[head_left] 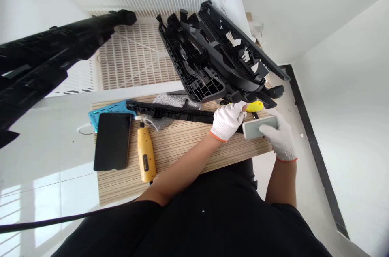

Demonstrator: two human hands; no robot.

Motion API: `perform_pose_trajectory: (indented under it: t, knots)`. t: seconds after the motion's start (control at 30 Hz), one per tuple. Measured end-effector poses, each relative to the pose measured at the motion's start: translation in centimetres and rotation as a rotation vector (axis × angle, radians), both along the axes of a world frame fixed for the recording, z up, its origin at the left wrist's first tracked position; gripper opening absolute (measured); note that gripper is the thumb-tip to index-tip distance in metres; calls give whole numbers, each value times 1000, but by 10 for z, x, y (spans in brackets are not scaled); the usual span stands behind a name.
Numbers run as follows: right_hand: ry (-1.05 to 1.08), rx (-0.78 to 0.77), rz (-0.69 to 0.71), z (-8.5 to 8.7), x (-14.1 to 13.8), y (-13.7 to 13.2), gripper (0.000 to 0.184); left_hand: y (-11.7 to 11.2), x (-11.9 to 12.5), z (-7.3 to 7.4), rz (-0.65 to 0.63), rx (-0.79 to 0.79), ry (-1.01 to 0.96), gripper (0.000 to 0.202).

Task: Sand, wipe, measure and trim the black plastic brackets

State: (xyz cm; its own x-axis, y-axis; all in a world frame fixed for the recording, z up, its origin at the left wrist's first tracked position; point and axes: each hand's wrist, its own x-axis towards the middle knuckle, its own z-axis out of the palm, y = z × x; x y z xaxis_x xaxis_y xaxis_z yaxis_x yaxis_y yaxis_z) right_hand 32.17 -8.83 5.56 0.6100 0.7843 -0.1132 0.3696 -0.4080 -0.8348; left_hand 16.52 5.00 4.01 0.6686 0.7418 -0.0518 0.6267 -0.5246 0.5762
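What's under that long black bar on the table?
A grey cloth shows on both sides of the long black bar; the striped tabletop shows too. Whatever lies directly beneath the bar is covered.

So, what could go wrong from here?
The black plastic parts jut past the rim of the white crate, close to the left hand and right hand, so a bump might bring one down. The yellow rotary tool lies beside the left forearm, which could nudge it. The tablet sits at the left edge of the workbench and might get knocked off.
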Motion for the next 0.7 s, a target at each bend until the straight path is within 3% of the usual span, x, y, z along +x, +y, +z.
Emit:
perform_pose_trajectory:
  t: [0.07, 0.13, 0.2, 0.37, 0.5, 0.63, 0.7]
  knots:
    - [-21, -49, -23, -1, -7, 5, 66, 0, 1, 0, 20, -17, -11, 38]
    - [-89, 2, -201, -3, -12, 10, 64, 1, 1, -1, 41, -25, -30, 39]
    - [-99, 63, -278, -2, -14, 12, 60, 1, 2, -3, 73, -9, -54, 40]
    - [17, 37, -194, 7, -7, 7, 55, 0, 4, -9, 110, 17, -105, 36]
    - [77, -97, 28, 5, -10, 6, 59, 1, 5, -11, 116, 30, -116, 37]
    - [-29, 2, -208, -1, -17, 9, 63, 1, 4, -14, 106, 53, -166, 41]
    - [32, -45, -107, -2, -17, 9, 61, 1, 4, -16, 118, 69, -191, 40]
